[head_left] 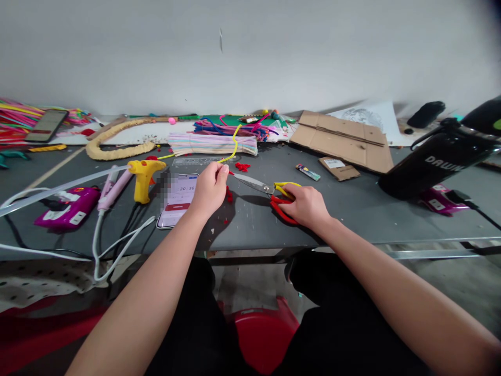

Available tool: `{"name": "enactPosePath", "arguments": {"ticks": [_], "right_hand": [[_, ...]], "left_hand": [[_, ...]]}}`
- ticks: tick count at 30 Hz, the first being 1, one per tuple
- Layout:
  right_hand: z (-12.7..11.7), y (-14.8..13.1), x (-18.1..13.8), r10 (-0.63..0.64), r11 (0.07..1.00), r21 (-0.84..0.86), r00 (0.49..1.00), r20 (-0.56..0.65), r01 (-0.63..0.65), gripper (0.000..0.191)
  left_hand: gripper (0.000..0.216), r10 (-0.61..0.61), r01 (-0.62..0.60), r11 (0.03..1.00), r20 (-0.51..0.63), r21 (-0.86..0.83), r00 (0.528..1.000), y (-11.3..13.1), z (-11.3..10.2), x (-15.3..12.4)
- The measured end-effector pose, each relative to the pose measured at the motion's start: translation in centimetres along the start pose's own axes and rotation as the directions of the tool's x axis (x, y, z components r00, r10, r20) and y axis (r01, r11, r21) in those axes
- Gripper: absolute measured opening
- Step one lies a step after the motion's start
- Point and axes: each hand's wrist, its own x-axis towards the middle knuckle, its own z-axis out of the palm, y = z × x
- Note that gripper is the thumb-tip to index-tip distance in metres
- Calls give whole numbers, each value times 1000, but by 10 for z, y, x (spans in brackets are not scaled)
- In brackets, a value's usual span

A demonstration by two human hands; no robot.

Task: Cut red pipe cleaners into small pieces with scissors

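Observation:
My left hand (210, 188) pinches a yellow pipe cleaner (234, 145) that curves up and away from the fingers. My right hand (307, 204) grips the red and yellow handles of a pair of scissors (258, 184). The steel blades point left toward the left hand's fingertips, close to the pipe cleaner's lower end. Small red pipe cleaner bits (242, 167) lie on the grey table (258, 219) beside the blades. A phone (178, 199) with a lit timer screen lies just left of my left hand.
A yellow glue gun (144, 177), a pink tool (113, 189) and a magenta device (70, 209) with white cables lie at left. Pipe cleaner bundles (213, 143) lie behind. Cardboard (340, 138) and a black bottle (438, 159) sit at right. A red stool (262, 334) is below.

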Motion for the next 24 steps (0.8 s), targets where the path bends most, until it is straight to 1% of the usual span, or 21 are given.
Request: {"name": "enactPosePath", "arguments": {"ticks": [6, 14, 24], "right_hand": [[0, 0, 0, -2, 1000, 3, 1000, -7, 2, 30], [-1, -2, 0, 8, 1000, -4, 1000, 0, -8, 34], [1, 0, 0, 8, 1000, -12, 1000, 3, -8, 31]], "left_hand": [[28, -6, 6, 1000, 5, -6, 1000, 1, -1, 0], [28, 2, -2, 1000, 5, 15, 1000, 1, -1, 1], [27, 21, -22, 998, 5, 53, 1000, 1, -2, 0]]}}
